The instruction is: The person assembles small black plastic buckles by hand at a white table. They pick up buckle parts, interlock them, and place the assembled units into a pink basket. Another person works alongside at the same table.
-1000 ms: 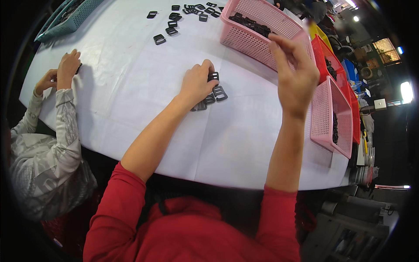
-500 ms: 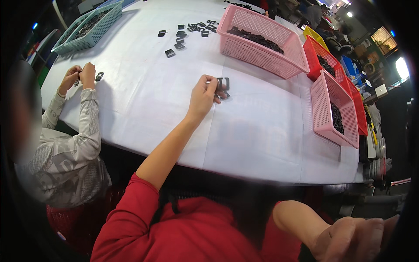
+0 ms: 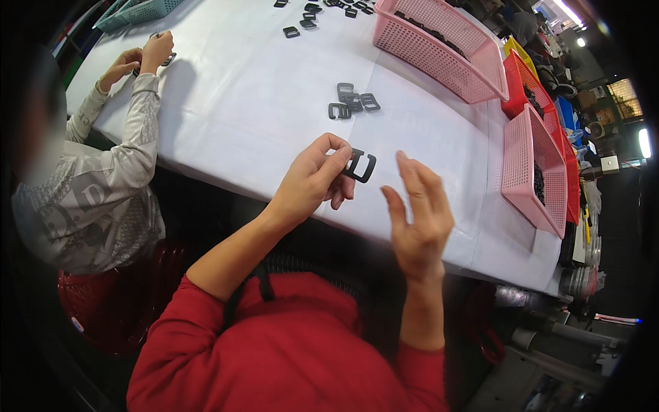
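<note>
Between its thumb and fingers, my left hand (image 3: 317,172) grips a black buckle (image 3: 362,166), a flat rectangular frame with a crossbar and a gap in one side. To the right of it, my right hand (image 3: 423,216) is raised with thumb and fingers apart, holding nothing. A small group of similar loose buckles (image 3: 339,110) lies on the white-covered table (image 3: 247,117) just beyond my left hand.
More buckles (image 3: 308,20) are scattered farther back. A pink basket (image 3: 446,58) and a second pink basket (image 3: 518,178) stand right, beside a red bin (image 3: 515,82). At left, a co-worker's hands (image 3: 141,58) handle buckles near a teal basket (image 3: 141,12).
My right hand has come up from the lower right to beside my left. My left hand has drawn nearer with the buckle, uncovering the small group on the table. The view has shifted.
</note>
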`<state>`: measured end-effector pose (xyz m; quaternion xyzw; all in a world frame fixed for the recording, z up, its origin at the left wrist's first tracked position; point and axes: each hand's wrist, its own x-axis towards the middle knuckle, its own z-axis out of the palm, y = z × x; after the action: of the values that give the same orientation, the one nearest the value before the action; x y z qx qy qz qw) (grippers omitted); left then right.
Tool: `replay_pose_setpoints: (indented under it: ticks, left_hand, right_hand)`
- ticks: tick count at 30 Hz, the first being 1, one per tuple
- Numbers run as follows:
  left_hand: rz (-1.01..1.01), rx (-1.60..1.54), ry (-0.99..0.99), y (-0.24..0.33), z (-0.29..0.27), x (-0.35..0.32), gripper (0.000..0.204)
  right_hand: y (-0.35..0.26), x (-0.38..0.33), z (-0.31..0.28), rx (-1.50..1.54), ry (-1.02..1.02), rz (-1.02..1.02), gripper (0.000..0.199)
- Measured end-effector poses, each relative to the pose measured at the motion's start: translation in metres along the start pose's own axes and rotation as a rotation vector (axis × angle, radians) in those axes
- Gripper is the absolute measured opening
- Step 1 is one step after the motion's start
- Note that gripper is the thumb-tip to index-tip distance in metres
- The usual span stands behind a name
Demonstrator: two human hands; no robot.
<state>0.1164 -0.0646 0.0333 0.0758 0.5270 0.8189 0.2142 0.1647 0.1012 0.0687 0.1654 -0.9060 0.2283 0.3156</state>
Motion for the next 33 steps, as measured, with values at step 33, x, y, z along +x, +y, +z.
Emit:
replay_pose_setpoints:
  ticks: [33]
  left_hand:
    - [-0.250,-0.105,-0.070,-0.039,-0.013,0.004,0.019]
  right_hand:
    - [0.011,-0.031,0.048,-0.197,-0.173,-0.031,0.022]
